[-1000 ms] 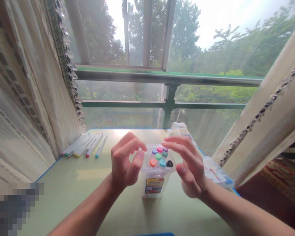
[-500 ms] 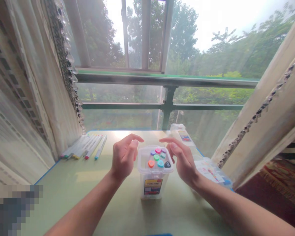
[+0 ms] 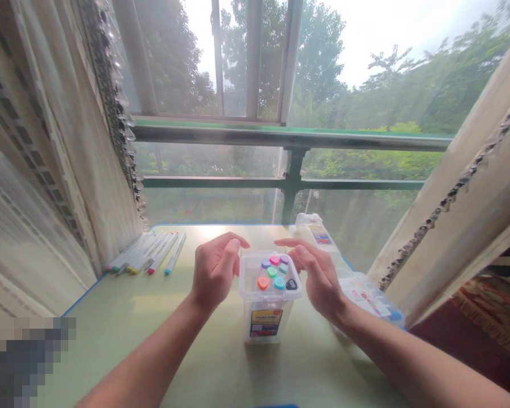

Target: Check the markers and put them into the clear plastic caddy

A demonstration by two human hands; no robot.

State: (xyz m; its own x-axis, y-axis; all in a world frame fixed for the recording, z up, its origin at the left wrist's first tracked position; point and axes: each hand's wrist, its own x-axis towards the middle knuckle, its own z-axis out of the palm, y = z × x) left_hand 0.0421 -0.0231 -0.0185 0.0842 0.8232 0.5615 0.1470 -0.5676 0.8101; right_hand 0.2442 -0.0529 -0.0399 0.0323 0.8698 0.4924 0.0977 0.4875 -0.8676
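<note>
In the middle of the table stands a clear plastic marker box, upright, with a dark and yellow label on its front. Several markers show their coloured cap ends inside its rim, in orange, green, pink, purple, teal and black. My left hand is at the box's left, index finger stretched over toward the back and the thumb raised beside it. On the other side my right hand mirrors it, index finger pointing inward. Both hands look empty and very close to the box; whether they touch it is unclear.
Several loose markers lie at the table's back left. A clear plastic lid or case with a label is at the back right, and another clear case sits by the right edge. Curtains hang at both sides of the window.
Both hands have lowered from above the box to its sides, and their index fingers have straightened. The box has stayed in place. Little differs over the last half second.
</note>
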